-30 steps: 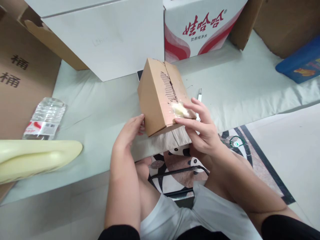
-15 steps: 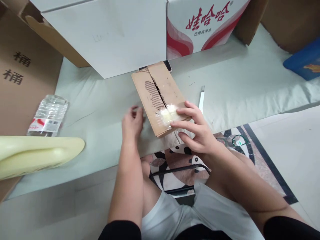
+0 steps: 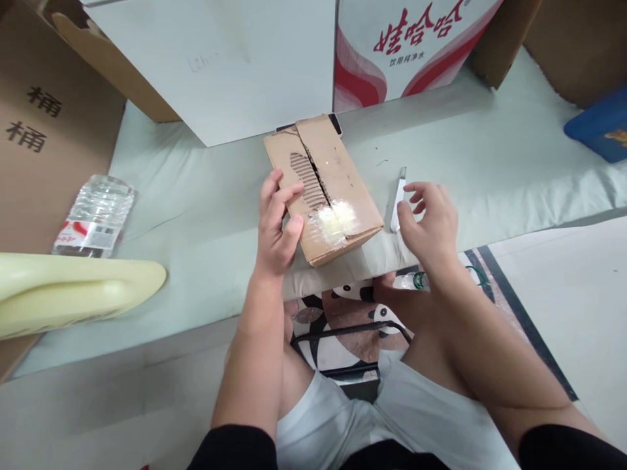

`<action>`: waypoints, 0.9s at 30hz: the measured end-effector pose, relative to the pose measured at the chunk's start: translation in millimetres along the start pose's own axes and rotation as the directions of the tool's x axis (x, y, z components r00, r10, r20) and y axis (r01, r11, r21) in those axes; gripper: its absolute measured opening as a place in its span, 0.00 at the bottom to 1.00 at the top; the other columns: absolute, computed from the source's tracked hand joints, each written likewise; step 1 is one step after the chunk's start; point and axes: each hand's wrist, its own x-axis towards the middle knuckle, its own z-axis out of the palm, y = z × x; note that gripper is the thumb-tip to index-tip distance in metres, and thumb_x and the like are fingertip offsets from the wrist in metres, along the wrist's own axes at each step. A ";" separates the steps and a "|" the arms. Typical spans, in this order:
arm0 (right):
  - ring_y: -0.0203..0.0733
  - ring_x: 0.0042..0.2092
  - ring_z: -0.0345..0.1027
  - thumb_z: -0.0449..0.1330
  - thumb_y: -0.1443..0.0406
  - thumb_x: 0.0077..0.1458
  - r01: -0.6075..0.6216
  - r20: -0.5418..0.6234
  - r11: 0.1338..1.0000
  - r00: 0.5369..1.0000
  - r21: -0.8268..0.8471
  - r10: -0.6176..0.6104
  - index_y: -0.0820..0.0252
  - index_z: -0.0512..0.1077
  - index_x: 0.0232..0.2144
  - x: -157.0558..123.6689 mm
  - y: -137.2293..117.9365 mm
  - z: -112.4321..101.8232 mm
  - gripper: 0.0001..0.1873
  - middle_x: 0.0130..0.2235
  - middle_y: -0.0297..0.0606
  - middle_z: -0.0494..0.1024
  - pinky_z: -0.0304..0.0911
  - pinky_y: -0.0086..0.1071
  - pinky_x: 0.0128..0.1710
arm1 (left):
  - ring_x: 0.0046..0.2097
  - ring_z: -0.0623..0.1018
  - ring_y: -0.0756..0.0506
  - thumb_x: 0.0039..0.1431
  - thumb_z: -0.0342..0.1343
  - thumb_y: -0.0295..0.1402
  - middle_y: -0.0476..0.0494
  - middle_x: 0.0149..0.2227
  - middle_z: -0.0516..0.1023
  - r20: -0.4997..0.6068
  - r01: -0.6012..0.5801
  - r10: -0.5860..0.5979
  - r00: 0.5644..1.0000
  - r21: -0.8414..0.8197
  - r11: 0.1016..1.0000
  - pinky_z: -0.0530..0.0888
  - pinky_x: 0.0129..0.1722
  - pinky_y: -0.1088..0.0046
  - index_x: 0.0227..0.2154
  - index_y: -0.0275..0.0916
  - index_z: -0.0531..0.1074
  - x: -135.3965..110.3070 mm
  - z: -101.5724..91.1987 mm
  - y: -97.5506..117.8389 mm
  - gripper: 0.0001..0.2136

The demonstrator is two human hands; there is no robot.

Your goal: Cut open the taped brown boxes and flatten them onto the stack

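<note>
Left hand (image 3: 277,236) braces the cardboard box (image 3: 345,175) mid-frame, fingers spread; right hand (image 3: 434,219) hovers half-open beside the utility knife (image 3: 398,201), safest held by its handle (image 3: 394,219).

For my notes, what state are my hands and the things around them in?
Cardboard box: flaps down, seam gapped, top torn.
Knife: lying flat, blade out.
Bottle: label on; fill unclear.
Yellow thing: partly out of frame.
Left hand: fingers resting on the cardboard box.
Right hand: half-curled beside the knife; contact unclear.
</note>
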 end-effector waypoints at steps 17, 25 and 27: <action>0.44 0.29 0.71 0.52 0.55 0.62 0.158 -0.034 0.772 0.984 0.616 -0.174 0.40 0.70 0.54 7.8 -34.8 -36.9 0.18 0.33 0.35 0.75 0.67 0.39 0.27 | 0.73 0.60 0.31 0.67 0.47 0.59 0.38 0.69 0.62 -0.015 0.017 -0.018 1.000 -0.017 1.000 0.70 0.66 0.50 0.55 0.48 0.72 0.4 4.9 3.6 0.26; 0.36 0.22 0.60 0.60 0.55 0.65 0.301 -0.097 0.857 0.953 0.419 -0.287 0.51 0.74 0.33 -38.2 -82.9 -46.1 0.10 0.23 0.30 0.67 0.57 0.34 0.22 | 0.72 0.62 0.31 0.68 0.48 0.56 0.37 0.69 0.63 -0.040 0.052 -0.053 0.998 -0.025 0.998 0.69 0.67 0.48 0.53 0.47 0.74 2.5 5.3 12.0 0.23; 0.36 0.22 0.60 0.56 0.56 0.68 0.335 -0.101 0.875 0.942 0.349 -0.321 0.51 0.75 0.34 -44.9 -89.8 -46.7 0.12 0.23 0.31 0.68 0.57 0.35 0.22 | 0.73 0.61 0.30 0.68 0.49 0.56 0.38 0.67 0.64 -0.055 0.060 -0.062 0.997 -0.037 0.997 0.65 0.69 0.46 0.50 0.46 0.74 3.7 6.1 15.5 0.22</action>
